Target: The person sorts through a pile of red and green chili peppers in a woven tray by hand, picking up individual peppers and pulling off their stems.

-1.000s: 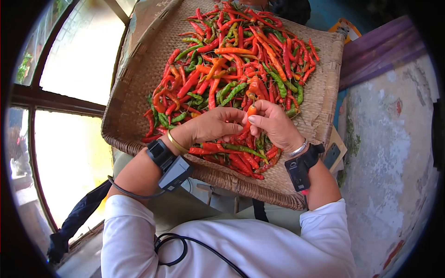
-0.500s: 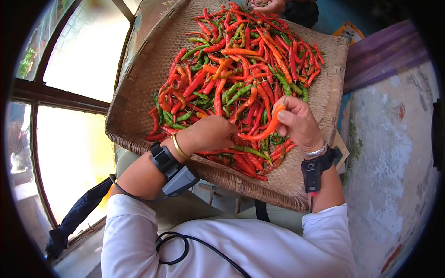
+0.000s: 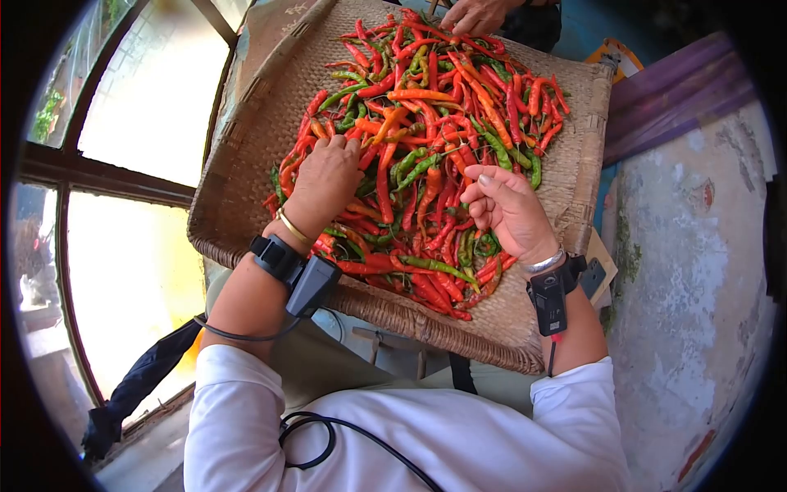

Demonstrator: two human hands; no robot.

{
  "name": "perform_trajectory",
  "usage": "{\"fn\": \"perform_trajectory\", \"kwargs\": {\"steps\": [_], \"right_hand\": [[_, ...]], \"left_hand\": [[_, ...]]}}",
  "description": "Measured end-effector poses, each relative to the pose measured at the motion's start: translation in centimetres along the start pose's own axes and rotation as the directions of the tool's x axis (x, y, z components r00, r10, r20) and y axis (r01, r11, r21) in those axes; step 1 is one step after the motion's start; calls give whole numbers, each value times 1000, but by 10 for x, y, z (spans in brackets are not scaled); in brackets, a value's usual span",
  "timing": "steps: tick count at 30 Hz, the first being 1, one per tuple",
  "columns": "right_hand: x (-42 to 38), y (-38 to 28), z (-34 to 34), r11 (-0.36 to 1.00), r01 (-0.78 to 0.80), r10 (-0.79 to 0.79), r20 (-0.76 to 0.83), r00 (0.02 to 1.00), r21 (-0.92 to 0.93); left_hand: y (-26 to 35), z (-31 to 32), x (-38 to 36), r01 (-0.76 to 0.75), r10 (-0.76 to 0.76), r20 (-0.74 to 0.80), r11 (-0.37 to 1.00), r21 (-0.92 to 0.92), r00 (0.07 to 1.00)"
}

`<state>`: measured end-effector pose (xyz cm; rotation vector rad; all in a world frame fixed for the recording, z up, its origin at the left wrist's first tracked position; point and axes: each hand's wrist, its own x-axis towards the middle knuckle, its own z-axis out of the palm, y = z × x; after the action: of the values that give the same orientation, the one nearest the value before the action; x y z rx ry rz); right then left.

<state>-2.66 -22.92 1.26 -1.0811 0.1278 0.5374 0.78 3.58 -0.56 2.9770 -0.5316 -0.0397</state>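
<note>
A woven tray (image 3: 574,123) holds a heap of red, orange and green chili peppers (image 3: 426,176). My left hand (image 3: 326,180) reaches over the left part of the heap, fingers bent down onto the peppers; whatever its fingertips may hold is hidden. My right hand (image 3: 510,209) hovers over the heap's right side, palm turned inward, with its thumb and index finger apart and the other fingers curled. No pepper shows in it.
Another person's hand (image 3: 475,15) touches the peppers at the tray's far edge. A framed window (image 3: 131,176) stands at the left. Purple cloth (image 3: 680,98) and a worn wall surface (image 3: 689,246) are at the right. A black cable (image 3: 361,435) crosses my shirt.
My left hand has moved up and left across the heap. The orange pepper is gone from my right hand, whose fingers have loosened. The other person's hand has come further into view.
</note>
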Motion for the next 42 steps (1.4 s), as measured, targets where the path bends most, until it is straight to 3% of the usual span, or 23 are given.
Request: {"fn": "perform_trajectory", "kwargs": {"steps": [6, 15, 17, 18, 20, 21, 23, 24, 25, 26, 29, 32, 34, 36, 37, 39, 42], "right_hand": [[2, 10, 0, 998, -58, 58, -19, 998, -17], [0, 12, 10, 986, -98, 94, -35, 995, -135], [0, 14, 13, 961, -48, 43, -23, 999, -274], [0, 14, 15, 960, -49, 45, -22, 999, -275], [-1, 15, 22, 921, 16, -19, -4, 1000, -390], [-2, 18, 25, 921, 16, -18, -3, 1000, -390], [-3, 24, 30, 716, 237, -221, 109, 969, -656], [-2, 26, 34, 716, 237, -220, 110, 969, -657], [-2, 28, 38, 545, 402, -368, 222, 903, -736], [-2, 29, 40, 337, 537, -482, 348, 804, -774], [-2, 34, 39, 380, 530, -481, 327, 814, -758], [-4, 29, 36, 465, 498, -462, 279, 842, -732], [-6, 24, 35, 890, 97, -102, 12, 995, -445], [-4, 25, 31, 919, 133, -130, 32, 991, -371], [-4, 24, 31, 943, 120, -125, 3, 992, -311], [-3, 25, 28, 963, 107, -118, -28, 993, -249], [0, 24, 22, 968, 71, -88, -61, 994, -240]], "left_hand": [[-3, 2, 4, 72, -72, 25, 997, 10, 997], [0, 2, 4, 95, -89, 35, 890, -445, 995], [7, -2, 0, 200, -157, 129, 639, -743, 979], [13, -9, -2, 201, -159, 129, 638, -743, 979], [26, -25, -8, 457, -65, 452, 94, -885, 890], [28, -20, -12, 435, -5, 435, 43, -899, 900], [35, -15, -19, 444, 22, 445, 11, -896, 895], [40, -14, -22, 454, 51, 453, -20, -891, 890], [45, -13, -23, 453, 58, 451, -35, -891, 891], [48, -13, -25, 454, 56, 452, -36, -890, 890], [53, -13, -29, 441, 204, 426, -31, -897, 881], [55, -4, -31, 465, 254, 457, 33, -885, 852], [57, -11, -31, 474, 193, 478, 69, -878, 857], [52, -14, -28, 347, 156, 464, 471, -811, 872], [51, -15, -27, 347, 157, 464, 471, -811, 872], [49, -18, -26, 195, 162, 376, 636, -747, 913], [44, -18, -27, 188, 154, 385, 674, -714, 910]]}}
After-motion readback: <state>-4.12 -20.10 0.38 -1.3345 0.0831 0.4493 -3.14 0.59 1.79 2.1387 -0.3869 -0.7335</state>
